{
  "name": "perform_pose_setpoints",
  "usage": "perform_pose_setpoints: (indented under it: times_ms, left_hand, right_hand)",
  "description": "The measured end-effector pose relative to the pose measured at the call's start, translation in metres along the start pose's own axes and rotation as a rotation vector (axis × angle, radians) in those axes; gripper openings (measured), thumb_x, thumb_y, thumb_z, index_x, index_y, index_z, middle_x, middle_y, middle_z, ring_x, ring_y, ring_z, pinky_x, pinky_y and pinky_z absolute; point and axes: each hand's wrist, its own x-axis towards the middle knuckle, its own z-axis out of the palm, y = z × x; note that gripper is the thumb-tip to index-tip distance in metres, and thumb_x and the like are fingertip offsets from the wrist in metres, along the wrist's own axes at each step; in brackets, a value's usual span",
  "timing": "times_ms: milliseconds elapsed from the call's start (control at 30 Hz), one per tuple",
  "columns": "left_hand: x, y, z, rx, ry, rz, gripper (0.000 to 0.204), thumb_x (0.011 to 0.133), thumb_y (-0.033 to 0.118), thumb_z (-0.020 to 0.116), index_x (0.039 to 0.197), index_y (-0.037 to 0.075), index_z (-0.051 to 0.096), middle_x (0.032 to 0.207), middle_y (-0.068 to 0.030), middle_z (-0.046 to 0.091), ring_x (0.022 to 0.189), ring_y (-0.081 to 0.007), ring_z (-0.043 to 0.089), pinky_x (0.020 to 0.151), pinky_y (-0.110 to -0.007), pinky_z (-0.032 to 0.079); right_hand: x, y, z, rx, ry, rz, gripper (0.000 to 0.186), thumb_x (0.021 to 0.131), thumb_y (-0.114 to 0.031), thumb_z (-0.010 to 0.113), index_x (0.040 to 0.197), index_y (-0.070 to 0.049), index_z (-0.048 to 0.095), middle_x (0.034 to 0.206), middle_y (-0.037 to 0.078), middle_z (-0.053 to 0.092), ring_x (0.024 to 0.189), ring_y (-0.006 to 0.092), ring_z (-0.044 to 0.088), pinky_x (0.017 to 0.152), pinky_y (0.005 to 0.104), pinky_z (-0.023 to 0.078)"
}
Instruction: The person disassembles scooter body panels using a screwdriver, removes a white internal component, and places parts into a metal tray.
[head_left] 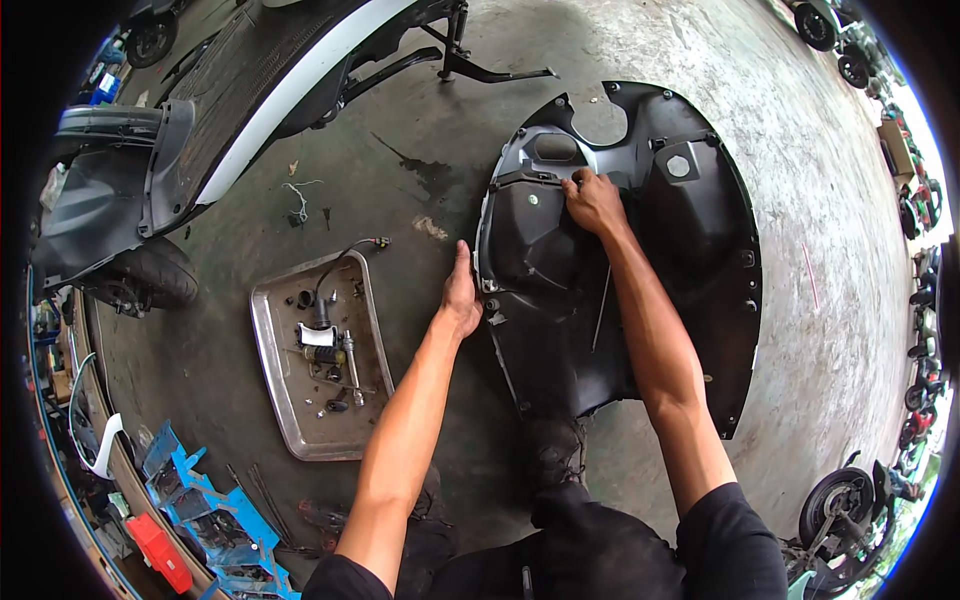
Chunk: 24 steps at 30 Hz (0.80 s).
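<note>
A large black plastic scooter body panel [690, 260] lies in front of me, its moulded inner side facing up. My left hand [462, 300] is at the panel's left edge, with its fingers stretched along the outside and its palm side against the rim. On the panel's upper middle, beside the raised left compartment, is my right hand [598, 203]. Its fingers are curled closed, and what is in them, if anything, is hidden. A thin metal rod [601, 315] shows along the panel beside my right forearm; whether it reaches the hand I cannot tell.
Left of the panel, a metal tray [268, 390] holds a cable with a connector, tools and small parts. A partly stripped scooter [250, 130] stands at the upper left. Blue frames [215, 520] and a red box [158, 553] lie lower left. A wheel assembly [838, 510] sits lower right.
</note>
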Motion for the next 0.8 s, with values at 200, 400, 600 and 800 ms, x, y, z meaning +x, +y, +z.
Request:
perform_pose_setpoints:
  times_ms: [200, 400, 600, 800]
  left_hand:
    - [-0.007, -0.001, -0.013, 0.262, 0.271, 0.092, 0.054, 0.099, 0.056, 0.054, 0.117, 0.006, 0.062, 0.107, -0.0040, 0.065, 0.098, -0.0139, 0.057, 0.087, -0.033, 0.045]
    - [-0.009, 0.004, -0.009, 0.205, 0.129, 0.095, 0.046, 0.100, 0.049, 0.057, 0.115, 0.005, 0.059, 0.108, -0.0042, 0.059, 0.096, -0.0142, 0.053, 0.089, -0.034, 0.041]
    - [-0.020, -0.005, -0.003, 0.702, 0.355, 0.553, 0.056, 0.092, 0.044, 0.071, 0.127, 0.003, 0.057, 0.123, -0.0106, 0.060, 0.108, -0.0190, 0.059, 0.094, -0.038, 0.047]
    - [-0.054, 0.026, 0.001, 1.642, 0.040, 1.021, 0.032, 0.071, 0.025, 0.085, 0.097, 0.009, 0.072, 0.136, -0.0084, 0.053, 0.126, -0.0328, 0.047, 0.105, -0.044, 0.043]
  right_hand:
    - [0.007, -0.030, -0.015, -0.160, -0.149, 0.066, 0.065, 0.091, -0.064, 0.054, 0.127, -0.009, 0.056, 0.123, 0.026, 0.062, 0.119, 0.0429, 0.059, 0.098, 0.0529, 0.047]
    - [0.015, -0.021, -0.019, -0.204, -0.191, 0.060, 0.067, 0.091, -0.067, 0.052, 0.128, -0.011, 0.055, 0.118, 0.024, 0.067, 0.116, 0.0427, 0.062, 0.096, 0.0522, 0.049]
    - [0.000, -0.021, -0.011, -0.147, -0.088, 0.038, 0.061, 0.092, -0.063, 0.053, 0.122, -0.010, 0.057, 0.113, 0.020, 0.069, 0.112, 0.0424, 0.062, 0.092, 0.0532, 0.049]
    - [0.005, -0.009, -0.011, -0.087, -0.044, -0.056, 0.057, 0.092, -0.057, 0.058, 0.116, -0.005, 0.060, 0.117, 0.018, 0.066, 0.111, 0.0413, 0.061, 0.096, 0.0491, 0.047]
